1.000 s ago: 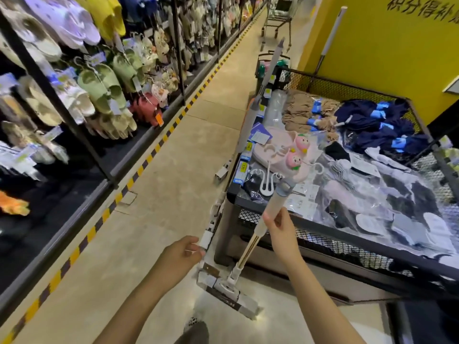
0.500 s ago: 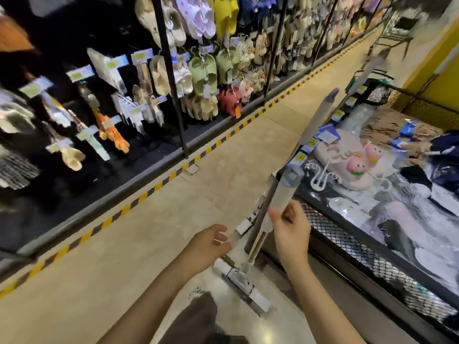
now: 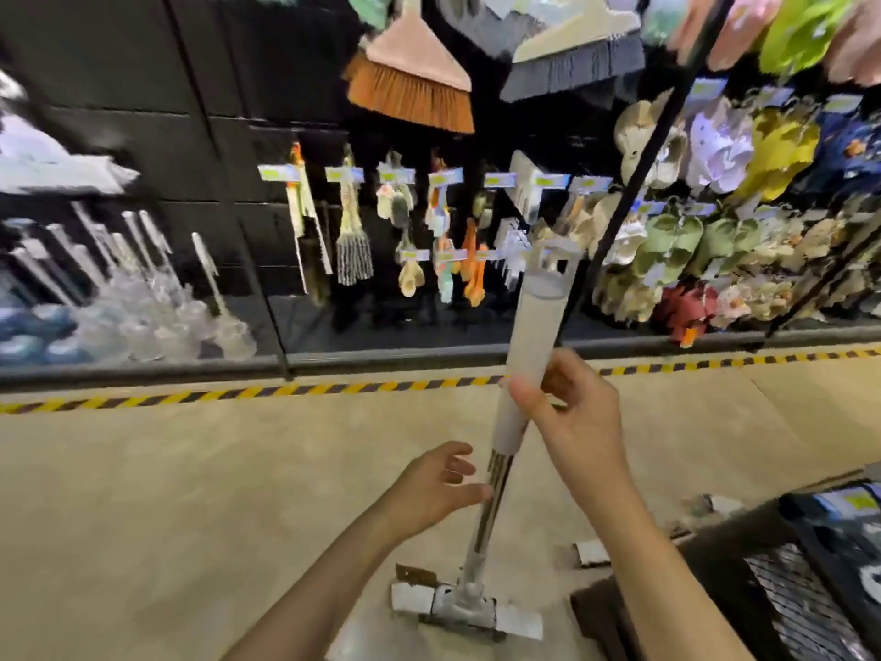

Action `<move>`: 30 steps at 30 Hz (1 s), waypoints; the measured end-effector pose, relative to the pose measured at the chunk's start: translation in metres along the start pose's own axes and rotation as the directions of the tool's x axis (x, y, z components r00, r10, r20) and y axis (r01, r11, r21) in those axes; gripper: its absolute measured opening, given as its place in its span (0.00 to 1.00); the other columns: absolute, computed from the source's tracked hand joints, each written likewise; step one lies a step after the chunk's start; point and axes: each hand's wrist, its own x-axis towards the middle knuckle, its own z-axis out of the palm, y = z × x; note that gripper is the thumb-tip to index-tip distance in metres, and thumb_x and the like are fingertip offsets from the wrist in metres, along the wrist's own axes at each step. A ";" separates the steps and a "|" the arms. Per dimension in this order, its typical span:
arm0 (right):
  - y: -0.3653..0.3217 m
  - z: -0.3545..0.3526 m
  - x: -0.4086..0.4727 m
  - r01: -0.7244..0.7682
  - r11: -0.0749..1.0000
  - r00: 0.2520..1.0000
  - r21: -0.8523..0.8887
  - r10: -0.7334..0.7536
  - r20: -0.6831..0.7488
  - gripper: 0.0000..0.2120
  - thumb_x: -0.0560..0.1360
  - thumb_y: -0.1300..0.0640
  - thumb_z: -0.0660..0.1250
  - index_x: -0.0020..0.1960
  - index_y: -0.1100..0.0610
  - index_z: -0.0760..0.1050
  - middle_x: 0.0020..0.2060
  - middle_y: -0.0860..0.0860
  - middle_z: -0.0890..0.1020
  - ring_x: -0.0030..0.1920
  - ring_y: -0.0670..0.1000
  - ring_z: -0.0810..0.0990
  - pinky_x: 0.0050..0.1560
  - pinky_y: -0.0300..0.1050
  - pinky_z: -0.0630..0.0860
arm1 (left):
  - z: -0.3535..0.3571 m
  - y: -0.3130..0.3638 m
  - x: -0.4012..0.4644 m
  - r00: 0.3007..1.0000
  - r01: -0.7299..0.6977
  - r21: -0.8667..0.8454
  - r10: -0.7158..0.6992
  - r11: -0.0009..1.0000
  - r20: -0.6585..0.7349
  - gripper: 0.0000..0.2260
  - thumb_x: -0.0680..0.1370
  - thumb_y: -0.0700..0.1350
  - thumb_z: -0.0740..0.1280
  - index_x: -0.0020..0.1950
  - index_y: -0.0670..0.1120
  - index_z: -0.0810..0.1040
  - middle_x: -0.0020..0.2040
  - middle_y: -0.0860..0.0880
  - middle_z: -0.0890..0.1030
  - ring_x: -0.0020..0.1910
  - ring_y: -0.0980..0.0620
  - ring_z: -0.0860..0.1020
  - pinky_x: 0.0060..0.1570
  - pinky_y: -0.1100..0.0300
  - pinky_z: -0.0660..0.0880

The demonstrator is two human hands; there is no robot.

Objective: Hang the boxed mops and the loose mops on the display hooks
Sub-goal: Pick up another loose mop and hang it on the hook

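Mop (image 3: 533, 326), right hand (image 3: 574, 412) gripping its handle, left hand (image 3: 436, 489) relaxed, stands on beige aisle floor (image 3: 190, 493).

An orange-bristled broom with a pink head (image 3: 410, 73) hangs at twelve o'clock, pastel foam slippers (image 3: 743, 183) fill two o'clock, and yellow-black striped floor tape (image 3: 238, 393) crosses nine o'clock.

right hand (image 3: 574, 412) raised, fingers curled in a grip, left hand (image 3: 436, 489) lower, fingers loosely spread, forearms extended

A shop aisle, brooms (image 3: 410, 83) and slippers (image 3: 667, 240) hung on tagged display hooks, hazard-striped floor tape (image 3: 286, 391)
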 end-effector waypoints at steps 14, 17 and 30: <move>-0.130 0.275 0.057 0.171 0.952 0.904 0.253 -0.253 0.344 0.19 0.67 0.43 0.67 0.52 0.54 0.78 0.45 0.54 0.85 0.48 0.53 0.84 0.49 0.53 0.81 | -0.257 -0.062 -0.100 0.880 -0.208 -0.212 0.088 0.955 -0.466 0.08 0.71 0.41 0.73 0.35 0.54 0.82 0.33 0.56 0.81 0.35 0.61 0.78 0.39 0.70 0.73; -0.148 0.328 0.077 0.137 0.928 0.896 0.347 -0.266 0.356 0.11 0.70 0.48 0.69 0.51 0.49 0.77 0.44 0.50 0.86 0.46 0.50 0.85 0.47 0.45 0.82 | -0.313 -0.066 -0.112 0.823 -0.257 -0.247 0.078 0.934 -0.562 0.09 0.70 0.39 0.73 0.36 0.54 0.83 0.33 0.57 0.83 0.35 0.63 0.79 0.40 0.71 0.74; -0.181 0.589 0.197 -0.161 0.854 0.682 0.495 -0.266 0.681 0.16 0.69 0.49 0.68 0.56 0.49 0.74 0.50 0.47 0.85 0.52 0.45 0.83 0.49 0.38 0.79 | -0.562 -0.096 -0.105 0.547 -0.352 -0.277 -0.044 0.894 -0.836 0.07 0.71 0.37 0.72 0.34 0.47 0.84 0.26 0.57 0.76 0.28 0.62 0.72 0.32 0.72 0.69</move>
